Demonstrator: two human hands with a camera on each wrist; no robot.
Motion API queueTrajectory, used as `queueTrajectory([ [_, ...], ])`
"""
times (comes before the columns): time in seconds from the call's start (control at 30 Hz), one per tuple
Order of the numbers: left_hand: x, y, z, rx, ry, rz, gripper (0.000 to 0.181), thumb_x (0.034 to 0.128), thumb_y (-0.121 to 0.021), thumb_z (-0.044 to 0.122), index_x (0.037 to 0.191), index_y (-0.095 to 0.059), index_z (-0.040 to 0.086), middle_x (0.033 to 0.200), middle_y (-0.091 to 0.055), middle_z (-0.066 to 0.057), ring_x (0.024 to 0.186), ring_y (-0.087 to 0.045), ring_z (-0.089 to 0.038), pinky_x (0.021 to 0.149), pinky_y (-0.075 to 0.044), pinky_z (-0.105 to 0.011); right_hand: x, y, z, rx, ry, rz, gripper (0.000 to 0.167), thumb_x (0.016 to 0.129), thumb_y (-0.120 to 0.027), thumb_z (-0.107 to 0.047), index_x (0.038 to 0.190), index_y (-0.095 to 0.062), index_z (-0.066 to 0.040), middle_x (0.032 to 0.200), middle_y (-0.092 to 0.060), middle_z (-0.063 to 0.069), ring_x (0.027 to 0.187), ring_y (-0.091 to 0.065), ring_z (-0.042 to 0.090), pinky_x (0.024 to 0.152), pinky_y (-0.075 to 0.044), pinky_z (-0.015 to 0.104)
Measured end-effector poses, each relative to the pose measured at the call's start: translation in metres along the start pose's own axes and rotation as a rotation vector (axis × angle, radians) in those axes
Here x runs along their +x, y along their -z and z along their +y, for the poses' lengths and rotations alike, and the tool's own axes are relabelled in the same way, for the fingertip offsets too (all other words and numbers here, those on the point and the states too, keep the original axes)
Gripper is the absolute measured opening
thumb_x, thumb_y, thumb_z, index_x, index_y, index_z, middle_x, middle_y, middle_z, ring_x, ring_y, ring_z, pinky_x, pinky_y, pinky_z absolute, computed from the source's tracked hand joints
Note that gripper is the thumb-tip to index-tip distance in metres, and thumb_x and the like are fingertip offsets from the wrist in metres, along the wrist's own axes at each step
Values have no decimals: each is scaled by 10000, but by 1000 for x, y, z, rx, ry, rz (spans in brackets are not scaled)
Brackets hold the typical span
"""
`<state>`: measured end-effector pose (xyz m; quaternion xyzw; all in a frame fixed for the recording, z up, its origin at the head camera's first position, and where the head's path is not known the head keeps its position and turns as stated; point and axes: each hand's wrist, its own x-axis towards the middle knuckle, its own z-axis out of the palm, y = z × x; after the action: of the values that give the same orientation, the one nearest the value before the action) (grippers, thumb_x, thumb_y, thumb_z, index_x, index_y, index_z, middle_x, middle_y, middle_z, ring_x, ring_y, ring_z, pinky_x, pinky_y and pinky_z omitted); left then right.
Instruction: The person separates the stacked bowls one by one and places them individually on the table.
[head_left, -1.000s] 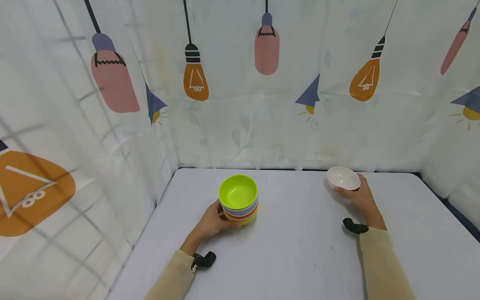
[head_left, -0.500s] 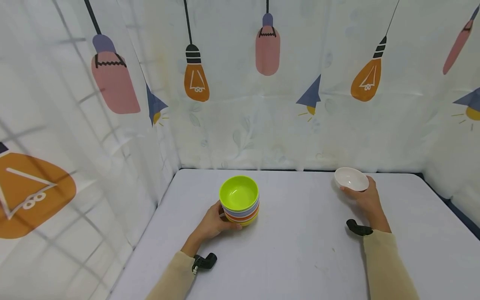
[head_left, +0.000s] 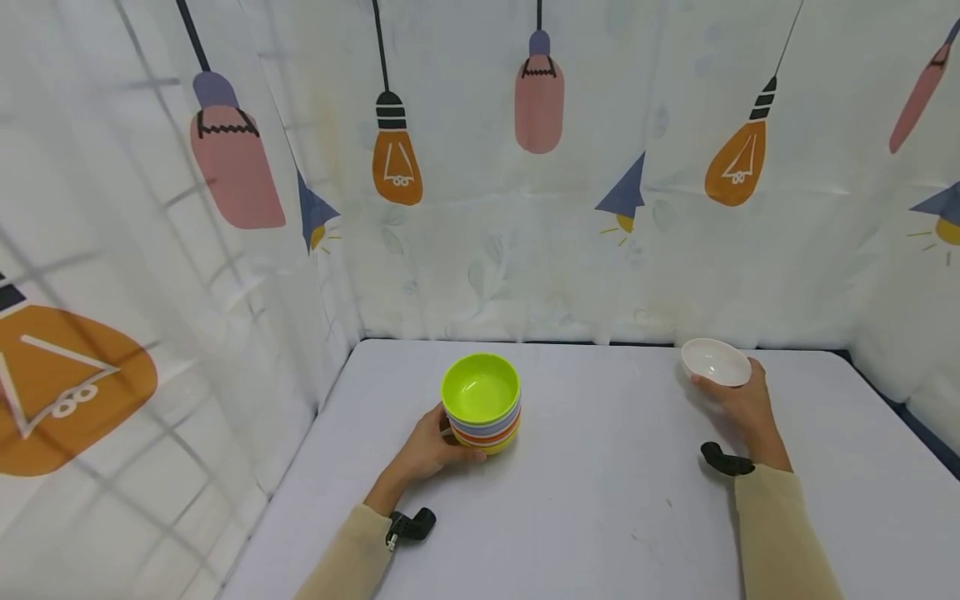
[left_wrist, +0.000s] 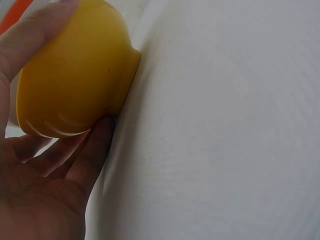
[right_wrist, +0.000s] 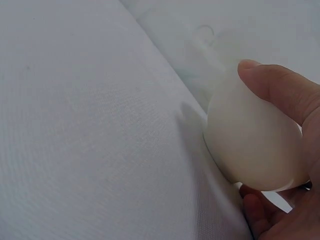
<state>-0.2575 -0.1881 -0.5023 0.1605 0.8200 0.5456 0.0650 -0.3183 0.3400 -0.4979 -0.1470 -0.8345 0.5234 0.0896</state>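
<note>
A stack of nested bowls (head_left: pixel 483 408) stands upright left of the table's middle, lime green on top, with white, lavender, orange and yellow rims below. My left hand (head_left: pixel 427 450) holds the stack from its left side. In the left wrist view, thumb and fingers wrap the lowest, yellow bowl (left_wrist: pixel 80 70), whose foot sits at the table surface. Toward the back right, my right hand (head_left: pixel 746 404) grips a white bowl (head_left: pixel 714 361) by its near right side. The right wrist view has the thumb on the white bowl's wall (right_wrist: pixel 255 135) and fingers under it.
A white cloth covers the table (head_left: pixel 585 483). Behind it hangs a pale curtain (head_left: pixel 465 250) printed with lamps and bulbs, and more curtain closes off the left and right sides. Dark wrist devices (head_left: pixel 411 523) sit on both wrists.
My right hand has moved to the right along the back of the table with the white bowl. The left hand and the stack stay in place; the head view shifts very slightly.
</note>
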Motion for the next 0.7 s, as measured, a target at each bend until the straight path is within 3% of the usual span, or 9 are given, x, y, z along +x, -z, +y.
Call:
queueTrajectory([
  [0.7, -1, -1, 2, -5, 7, 2, 843, 723, -952, 268, 1434, -499, 230, 1356, -638, -13, 1274, -611, -254, 1094, -504, -477, 2, 0, 1, -9, -10, 18, 1099, 889, -798, -379, 1620, -60, -21, 1642, -207, 276, 1461, -290, 457, 1186, -310, 633],
])
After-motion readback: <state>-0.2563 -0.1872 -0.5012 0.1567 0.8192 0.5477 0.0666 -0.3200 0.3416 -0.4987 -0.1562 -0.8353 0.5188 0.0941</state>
